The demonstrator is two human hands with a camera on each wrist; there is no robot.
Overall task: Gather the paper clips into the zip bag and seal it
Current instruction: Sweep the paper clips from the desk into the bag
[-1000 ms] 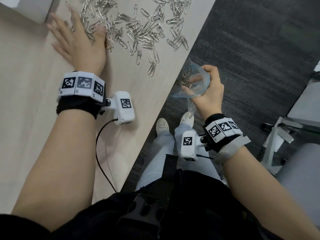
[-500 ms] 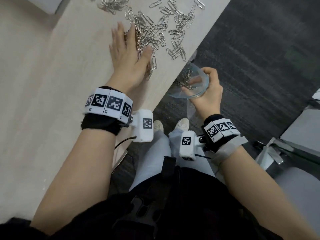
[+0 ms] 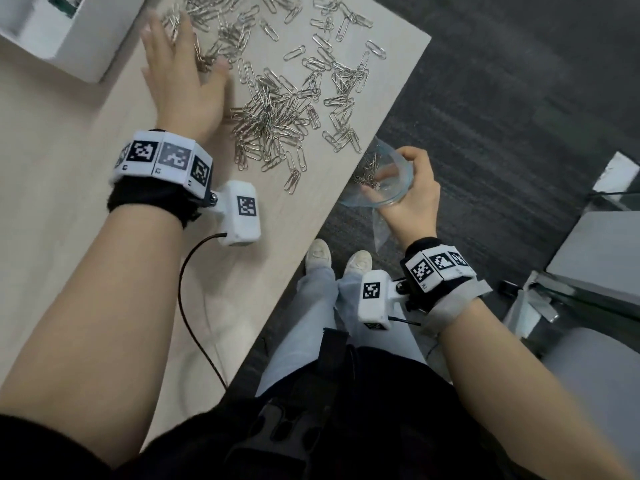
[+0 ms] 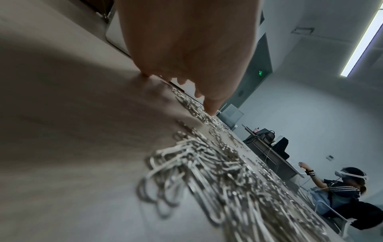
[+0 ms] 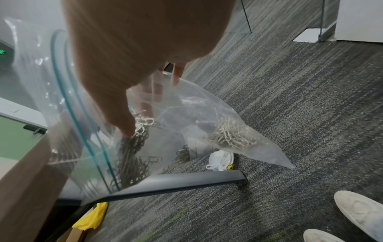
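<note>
Many silver paper clips (image 3: pixel 277 112) lie scattered and heaped on the pale wooden table (image 3: pixel 69 244). My left hand (image 3: pixel 180 74) lies flat with straight, spread fingers on the clips at the far left of the spread; the left wrist view shows its fingertips (image 4: pixel 209 108) touching the table beside the clips (image 4: pixel 207 180). My right hand (image 3: pixel 412 188) grips the clear zip bag (image 3: pixel 375 202) just off the table's right edge, holding its mouth wide. In the right wrist view the bag (image 5: pixel 186 106) hangs down with clips (image 5: pixel 230 135) inside.
A white box (image 3: pixel 69 32) stands at the table's far left corner. A black cable (image 3: pixel 183 289) runs from my left wrist camera across the table. Below the bag are dark carpet, my shoes (image 3: pixel 318 254) and a dark table foot (image 5: pixel 186 181). Another person (image 4: pixel 342 188) sits far off.
My left hand swept a heap of clips toward the table edge near the bag, then moved back to the far left of the spread. The right hand keeps holding the bag.
</note>
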